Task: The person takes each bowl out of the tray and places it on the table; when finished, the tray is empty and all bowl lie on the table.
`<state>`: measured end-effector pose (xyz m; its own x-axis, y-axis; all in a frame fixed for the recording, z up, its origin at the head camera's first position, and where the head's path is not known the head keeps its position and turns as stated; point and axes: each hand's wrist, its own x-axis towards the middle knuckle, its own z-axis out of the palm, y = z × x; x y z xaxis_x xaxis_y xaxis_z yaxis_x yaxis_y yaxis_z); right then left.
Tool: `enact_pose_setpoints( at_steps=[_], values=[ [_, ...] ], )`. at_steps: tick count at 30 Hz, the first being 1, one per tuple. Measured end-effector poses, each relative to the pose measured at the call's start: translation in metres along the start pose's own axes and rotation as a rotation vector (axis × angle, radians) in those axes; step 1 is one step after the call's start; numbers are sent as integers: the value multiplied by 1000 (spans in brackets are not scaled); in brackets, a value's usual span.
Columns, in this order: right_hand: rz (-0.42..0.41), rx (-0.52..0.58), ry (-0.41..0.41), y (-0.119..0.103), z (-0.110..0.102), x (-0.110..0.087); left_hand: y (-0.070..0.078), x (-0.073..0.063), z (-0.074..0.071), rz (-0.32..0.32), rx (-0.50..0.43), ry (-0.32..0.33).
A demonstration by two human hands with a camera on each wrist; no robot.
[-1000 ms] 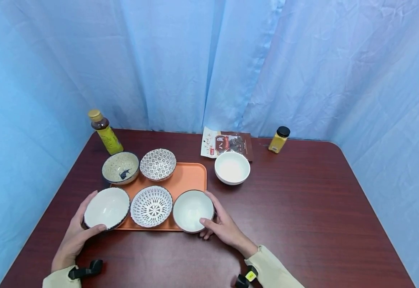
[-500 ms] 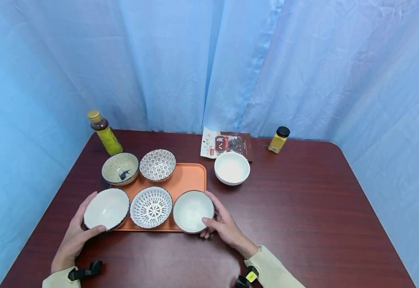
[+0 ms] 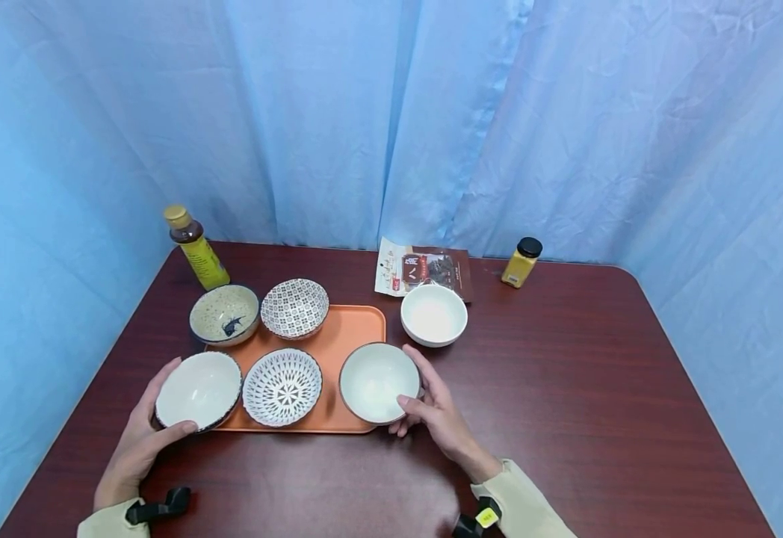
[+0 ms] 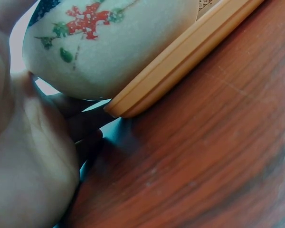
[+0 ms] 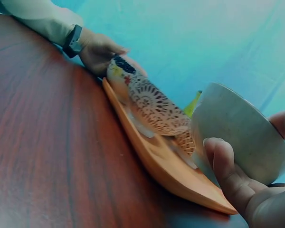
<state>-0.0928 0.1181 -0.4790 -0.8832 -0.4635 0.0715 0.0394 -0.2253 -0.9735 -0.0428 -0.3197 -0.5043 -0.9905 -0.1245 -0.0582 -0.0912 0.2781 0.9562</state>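
Note:
In the head view my left hand (image 3: 134,441) grips a white bowl (image 3: 198,390) with a dark rim at the left end of the orange tray (image 3: 358,325). The left wrist view shows red flowers on the outside of this floral bowl (image 4: 99,52). My right hand (image 3: 447,422) holds a plain pale bowl (image 3: 376,385) by its right side, thumb at the rim. In the right wrist view that pale bowl (image 5: 242,133) is tilted and raised over the tray's end. A bowl with a dashed pattern (image 3: 282,388) sits between the two held bowls.
A speckled bowl (image 3: 223,314) and a lattice-patterned bowl (image 3: 295,308) stand along the tray's back. Behind them is a bottle (image 3: 205,261). A white bowl (image 3: 434,317), a spice packet (image 3: 425,267) and a yellow jar with black lid (image 3: 519,265) are right of the tray.
My right hand has moved right and slightly away from me with the pale bowl, opening a gap to the dashed bowl. The left hand and its bowl have stayed in place.

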Motion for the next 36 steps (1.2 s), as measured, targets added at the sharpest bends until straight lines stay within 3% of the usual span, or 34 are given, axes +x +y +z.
enact_pose_setpoints(
  at_steps=[22, 36],
  values=[
    [-123, 10, 154, -19, -52, -31, -1, 1, -1, -6, -11, -9],
    [-109, 20, 330, -40, -80, -41, 0, 0, 1, 7, 14, 4]
  ],
)
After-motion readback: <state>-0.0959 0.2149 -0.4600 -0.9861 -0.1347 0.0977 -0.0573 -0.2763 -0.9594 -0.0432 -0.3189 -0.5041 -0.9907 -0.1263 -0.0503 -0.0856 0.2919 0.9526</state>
